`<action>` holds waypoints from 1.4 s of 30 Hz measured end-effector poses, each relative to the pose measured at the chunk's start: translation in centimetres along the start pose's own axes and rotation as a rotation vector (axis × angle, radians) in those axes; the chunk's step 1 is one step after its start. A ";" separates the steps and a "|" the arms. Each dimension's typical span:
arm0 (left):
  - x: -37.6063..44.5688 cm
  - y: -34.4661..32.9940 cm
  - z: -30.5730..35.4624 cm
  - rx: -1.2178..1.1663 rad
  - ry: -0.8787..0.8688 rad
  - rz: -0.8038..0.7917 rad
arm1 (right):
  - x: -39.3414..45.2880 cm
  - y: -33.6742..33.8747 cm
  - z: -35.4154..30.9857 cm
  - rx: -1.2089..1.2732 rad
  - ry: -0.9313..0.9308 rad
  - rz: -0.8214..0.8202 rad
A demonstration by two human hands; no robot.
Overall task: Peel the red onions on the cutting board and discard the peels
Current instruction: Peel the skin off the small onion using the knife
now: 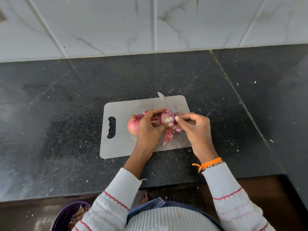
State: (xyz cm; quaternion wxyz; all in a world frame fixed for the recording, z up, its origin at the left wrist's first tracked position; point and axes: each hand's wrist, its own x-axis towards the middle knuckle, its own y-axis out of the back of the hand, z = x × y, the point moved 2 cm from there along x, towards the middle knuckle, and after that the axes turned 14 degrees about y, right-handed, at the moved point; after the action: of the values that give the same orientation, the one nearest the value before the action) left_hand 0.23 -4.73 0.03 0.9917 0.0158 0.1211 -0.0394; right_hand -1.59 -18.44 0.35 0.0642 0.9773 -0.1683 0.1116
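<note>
dark speckled stone counter fills the view, w/ white marbled tile wall behind it. grey cutting board lies flat mid-counter, handle slot to the left. person in a white ribbed sweater w/ thin red stripes leans over it, both forearms reaching in. down at the floor, bottom left, a purple bin w/ brownish scraps inside, partly hidden by the sleeve. left hand curls round the onion being peeled from the left, lifting it just over the board, cut end facing the camera. right hand pinches a bit of skin at the onion's right edge, thumb and fingertip tight together. whole red onion sits on the board just left of the hands, skin on, partly behind the left hand. loose peel hangs below the held onion, between the hands. knife blade pokes out past the board's far edge, handle hidden behind the hands. orange thread band on the right wrist.
</note>
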 end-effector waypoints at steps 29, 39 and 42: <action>0.4 -0.6 -1.1 -0.418 0.300 -0.246 | 0.4 0.4 0.8 -0.359 0.091 -0.072; -0.1 -0.7 -0.6 -0.240 0.275 -0.247 | 0.5 -0.2 -0.2 -0.268 0.078 -0.089; -0.2 -0.8 -0.7 -0.175 0.283 -0.278 | 0.6 -0.2 -0.6 0.019 -0.017 -0.025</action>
State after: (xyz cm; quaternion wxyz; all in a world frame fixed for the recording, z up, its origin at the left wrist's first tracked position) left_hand -0.16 -5.44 -0.66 0.9474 -0.0818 0.2632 -0.1625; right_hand -1.06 -18.30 1.06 0.0549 0.9808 -0.1557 0.1043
